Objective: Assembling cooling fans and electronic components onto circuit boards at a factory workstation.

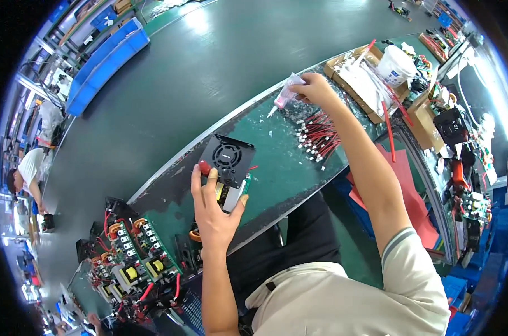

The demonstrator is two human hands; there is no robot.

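My left hand (216,215) is closed around a circuit board unit (231,196) at the front edge of the bench, its fingers spanning the part. A black metal panel with a round fan (228,155) stands at the unit's far side, and a red rounded piece (204,167) shows by my fingertips. My right hand (317,89) is stretched out to the far edge of the bench. It pinches a small squeeze bottle (288,94) with a white pointed nozzle tilted down to the left. Just below that hand lies a bundle of red and black wires with white connectors (317,137).
Several circuit boards with yellow transformers (132,273) crowd the bench at lower left. At right stand a cardboard tray (352,84) and a white bucket (397,64). A red tube (388,131) sticks out there. A co-worker (30,173) bends over at far left, below a blue bin (105,67).
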